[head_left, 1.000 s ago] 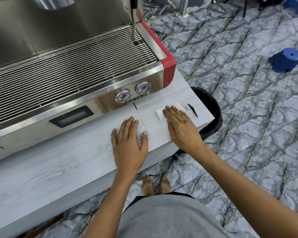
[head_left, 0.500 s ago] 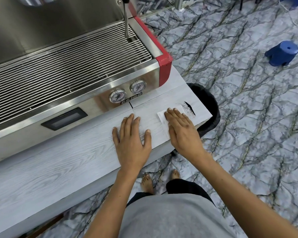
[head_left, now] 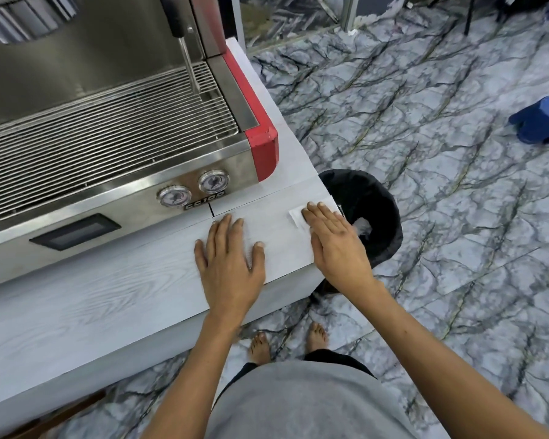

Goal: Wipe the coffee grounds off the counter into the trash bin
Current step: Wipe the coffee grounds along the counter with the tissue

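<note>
My right hand (head_left: 336,242) lies flat on a white tissue (head_left: 297,216) at the right end of the pale wood-grain counter (head_left: 76,305), its outer edge hanging over the counter's end. Just beyond and below that end stands the black-lined trash bin (head_left: 381,204), with some white paper inside. No dark coffee grounds show on the counter; the hand and tissue cover the spot by the edge. My left hand (head_left: 229,261) rests palm down on the counter, fingers spread, a little left of the tissue.
A steel espresso machine (head_left: 108,137) with a red corner, two gauges and a drip grate fills the counter behind my hands. A blue plastic stool (head_left: 542,122) stands on the marbled floor at the far right. My bare feet are below the counter edge.
My right hand has slid the tissue to the right, up to the counter's end above the bin. The dark streak of grounds seen before is no longer visible. My left hand stayed put.
</note>
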A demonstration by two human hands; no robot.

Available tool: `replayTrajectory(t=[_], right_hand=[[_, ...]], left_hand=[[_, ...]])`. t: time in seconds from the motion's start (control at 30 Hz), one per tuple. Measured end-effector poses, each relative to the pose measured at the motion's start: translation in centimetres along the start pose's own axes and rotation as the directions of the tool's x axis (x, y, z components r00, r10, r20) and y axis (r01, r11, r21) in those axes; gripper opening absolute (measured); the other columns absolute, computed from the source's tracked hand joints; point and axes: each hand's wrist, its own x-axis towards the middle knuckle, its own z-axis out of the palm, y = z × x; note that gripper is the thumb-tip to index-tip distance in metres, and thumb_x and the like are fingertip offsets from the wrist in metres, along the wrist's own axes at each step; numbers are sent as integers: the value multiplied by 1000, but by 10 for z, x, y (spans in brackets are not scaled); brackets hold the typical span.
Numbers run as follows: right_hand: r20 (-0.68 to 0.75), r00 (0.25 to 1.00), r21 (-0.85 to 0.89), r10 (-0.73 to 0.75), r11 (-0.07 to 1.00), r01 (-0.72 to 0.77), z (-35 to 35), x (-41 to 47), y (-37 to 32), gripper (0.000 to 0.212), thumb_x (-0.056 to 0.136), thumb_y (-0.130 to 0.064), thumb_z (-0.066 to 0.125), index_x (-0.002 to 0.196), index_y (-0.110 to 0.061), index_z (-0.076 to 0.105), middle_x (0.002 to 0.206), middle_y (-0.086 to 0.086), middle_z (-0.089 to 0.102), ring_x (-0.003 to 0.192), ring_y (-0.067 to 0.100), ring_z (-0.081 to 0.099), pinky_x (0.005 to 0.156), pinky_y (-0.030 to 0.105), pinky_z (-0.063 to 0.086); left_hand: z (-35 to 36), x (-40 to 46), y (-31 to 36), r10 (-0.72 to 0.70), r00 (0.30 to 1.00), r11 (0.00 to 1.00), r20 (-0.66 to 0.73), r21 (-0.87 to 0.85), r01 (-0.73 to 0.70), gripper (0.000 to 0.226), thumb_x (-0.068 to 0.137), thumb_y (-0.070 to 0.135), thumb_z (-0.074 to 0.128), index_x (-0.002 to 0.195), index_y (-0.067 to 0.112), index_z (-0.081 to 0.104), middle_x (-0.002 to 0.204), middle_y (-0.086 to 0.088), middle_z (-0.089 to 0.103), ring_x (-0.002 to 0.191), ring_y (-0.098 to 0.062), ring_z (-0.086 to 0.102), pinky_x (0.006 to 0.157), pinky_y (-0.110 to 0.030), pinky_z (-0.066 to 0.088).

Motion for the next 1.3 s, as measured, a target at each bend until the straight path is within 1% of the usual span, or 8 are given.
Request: replayTrajectory(t=[0.4, 0.5, 0.57, 0.6, 0.7, 0.8, 0.97, 1.3], right_hand=[[4, 999, 308, 44, 950, -43, -23, 43, 47, 40, 89, 13, 45, 121, -1, 64, 131, 16, 60, 127, 23, 52, 108, 27, 39], [44, 987, 342, 155, 926, -161, -40, 48, 53, 36, 95, 4, 45, 124, -6, 63, 113, 8, 70, 90, 3, 68, 81, 8, 47], [33, 978, 356, 204, 913, -202, -48, 46, 56, 34, 97, 2, 46, 126, -5, 62, 83, -2, 67, 57, -9, 56, 58, 1, 39], [21, 976, 364, 217, 908, -209, -52, 43, 54, 33, 97, 1, 46, 126, -4, 61, 75, -6, 62, 54, -9, 54, 55, 1, 36], [-41, 986, 380, 161, 915, -134, -60, 34, 36, 32, 96, 1, 48, 126, -3, 61, 97, 3, 70, 73, -7, 60, 70, 0, 42], [-57, 998, 382, -21, 923, 41, -49, 20, 4, 36, 91, 10, 46, 123, 2, 60, 128, 15, 61, 117, 19, 60, 104, 22, 43], [36, 983, 333, -180, 930, 158, -7, -2, -43, 37, 91, 5, 48, 126, -1, 59, 132, 15, 59, 128, 26, 52, 104, 41, 46], [53, 978, 9, -203, 979, 202, 19, -20, -52, 42, 99, -21, 38, 136, -5, 52, 143, 9, 50, 138, 20, 40, 113, 40, 33]], left_hand=[[10, 4, 17, -52, 993, 999, -102, 3, 52, 55, 96, 49, 38, 144, 24, 46, 156, 5, 39, 147, -16, 27, 122, -46, 12], [11, 4, 17, -59, 991, 998, -123, -9, 58, 54, 96, 47, 38, 144, 22, 48, 155, 5, 41, 146, -14, 29, 122, -44, 12], [11, 4, 16, -59, 990, 998, -126, -31, 56, 54, 97, 46, 38, 144, 21, 48, 155, 5, 42, 146, -13, 30, 122, -44, 13], [11, 5, 15, -61, 990, 997, -127, -48, 55, 53, 98, 44, 37, 144, 20, 48, 155, 5, 42, 146, -13, 30, 123, -45, 13], [10, 6, 12, -79, 987, 990, -138, -126, 61, 48, 99, 37, 38, 142, 18, 51, 153, 4, 45, 144, -10, 33, 122, -45, 15], [7, 4, 8, -68, 987, 980, -147, -193, 39, 46, 100, 32, 37, 141, 16, 52, 151, 1, 47, 143, -14, 36, 121, -44, 19], [-1, 4, -13, -78, 982, 975, -173, -218, 39, 46, 100, 28, 36, 140, 12, 53, 149, -4, 49, 140, -20, 40, 117, -41, 29], [2, 2, -17, -69, 984, 981, -163, -189, 37, 46, 98, 35, 42, 136, 15, 57, 150, 0, 49, 140, -20, 40, 115, -46, 30]])
